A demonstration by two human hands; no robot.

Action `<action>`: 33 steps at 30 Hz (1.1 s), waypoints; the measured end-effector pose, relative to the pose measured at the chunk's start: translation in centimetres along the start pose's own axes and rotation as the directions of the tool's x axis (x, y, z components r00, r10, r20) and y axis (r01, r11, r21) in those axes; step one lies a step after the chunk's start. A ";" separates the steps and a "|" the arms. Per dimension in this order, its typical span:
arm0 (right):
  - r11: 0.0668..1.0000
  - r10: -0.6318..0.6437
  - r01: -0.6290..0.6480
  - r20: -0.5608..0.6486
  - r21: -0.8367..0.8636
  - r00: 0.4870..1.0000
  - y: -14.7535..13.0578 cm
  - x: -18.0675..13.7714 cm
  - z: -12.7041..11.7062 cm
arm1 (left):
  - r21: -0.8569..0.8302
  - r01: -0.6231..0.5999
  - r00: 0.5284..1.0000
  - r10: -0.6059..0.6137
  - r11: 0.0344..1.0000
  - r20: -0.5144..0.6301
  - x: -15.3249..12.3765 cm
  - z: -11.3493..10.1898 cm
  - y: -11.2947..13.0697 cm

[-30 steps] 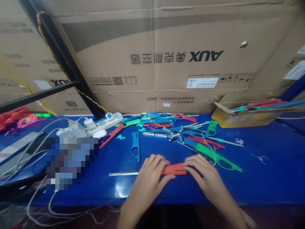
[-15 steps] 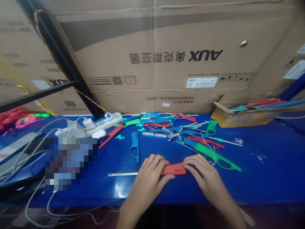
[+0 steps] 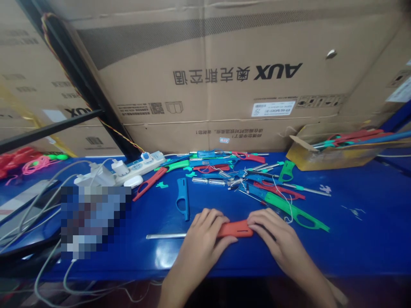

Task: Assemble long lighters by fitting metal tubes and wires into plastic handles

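Observation:
A long-nosed lighter with an orange-red handle (image 3: pixel 236 229) lies level low over the blue table, its metal tube pointing left. My left hand (image 3: pixel 205 235) is closed round the lighter's middle, covering where handle and tube meet. At the handle's right end, my right hand (image 3: pixel 272 233) pinches with thumb and fingers; part of that end is hidden. A slot shows in the handle's side. Beyond my left hand lies a blue handle shell (image 3: pixel 183 199). Close past my right hand is a green handle shell (image 3: pixel 297 211) with a long loop.
Several lighter parts, metal tubes and wires (image 3: pixel 237 182) are heaped behind my hands. An open carton (image 3: pixel 340 156) of lighters stands at the back right. On the left are a power strip (image 3: pixel 150 162), white cables (image 3: pixel 66 273) and a blurred-out object (image 3: pixel 96 218). A large carton (image 3: pixel 205 51) walls the back.
The view has shifted very slightly. Both hands keep the same hold on the lighter, with no other clear movement.

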State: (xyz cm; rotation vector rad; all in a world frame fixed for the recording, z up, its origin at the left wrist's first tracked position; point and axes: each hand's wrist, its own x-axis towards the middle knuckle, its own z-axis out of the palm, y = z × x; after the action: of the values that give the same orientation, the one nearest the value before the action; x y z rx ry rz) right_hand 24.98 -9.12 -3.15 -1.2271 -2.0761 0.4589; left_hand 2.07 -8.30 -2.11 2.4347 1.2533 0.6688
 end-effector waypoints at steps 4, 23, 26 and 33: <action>0.999 0.047 -0.047 0.026 0.012 0.999 -0.1 0.0 0.1 | -0.008 0.003 1.000 -0.003 1.000 0.003 0.0 0.0 0.0; 0.901 0.109 -0.262 -0.406 -0.345 0.908 1.1 -0.3 0.7 | 0.061 0.016 0.998 -0.012 0.998 -0.059 -0.1 0.3 -0.2; 0.855 0.130 -0.307 -0.400 -0.418 0.907 1.4 -0.4 1.0 | 0.063 0.025 0.998 -0.021 0.998 -0.052 0.0 0.2 -0.2; 0.825 0.103 -0.319 -0.431 -0.466 0.896 1.8 -0.3 0.9 | 0.059 0.015 0.999 -0.012 0.998 -0.048 0.0 0.2 -0.2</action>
State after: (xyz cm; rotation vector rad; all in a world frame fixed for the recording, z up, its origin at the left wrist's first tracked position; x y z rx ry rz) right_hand 25.60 -8.42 -4.98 -1.7235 -1.7652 -0.2837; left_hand 2.04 -8.24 -2.33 2.4690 1.3251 0.6996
